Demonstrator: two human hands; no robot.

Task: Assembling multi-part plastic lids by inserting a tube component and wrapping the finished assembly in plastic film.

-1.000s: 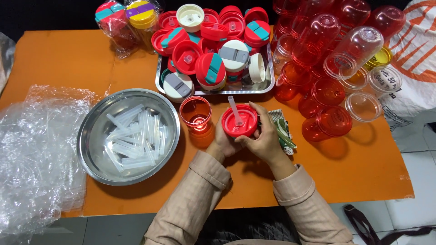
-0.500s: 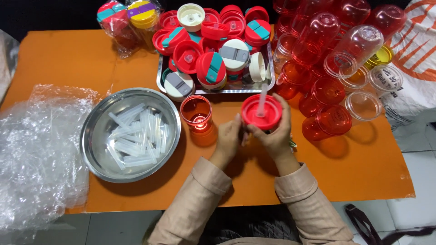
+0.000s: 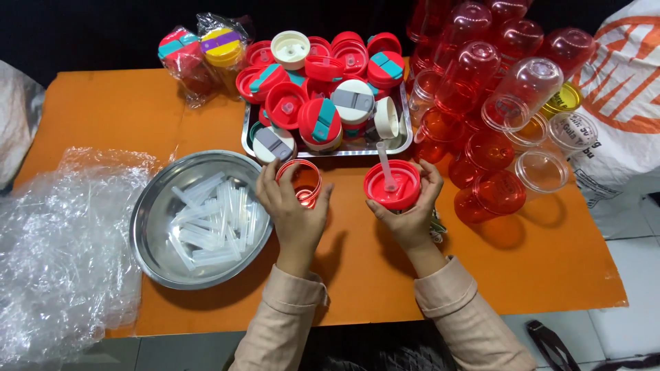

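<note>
My right hand (image 3: 411,214) holds a red round lid (image 3: 392,184) with a clear straw (image 3: 385,165) standing up from its middle. My left hand (image 3: 292,213) grips a clear red cup (image 3: 300,182) that stands upright on the orange table (image 3: 124,110), just left of the lid. A round steel bowl (image 3: 155,237) with several clear straws (image 3: 213,220) in it lies left of my left hand.
A steel tray (image 3: 402,141) heaped with red, white and teal lids sits behind my hands. Stacked clear red cups (image 3: 481,89) crowd the right rear. Bagged lids (image 3: 199,51) lie at the back left. Crumpled clear plastic (image 3: 62,247) covers the left edge.
My hands have come apart. The left hand left the lid and took hold of the red cup. The right hand keeps the lid with its straw.
</note>
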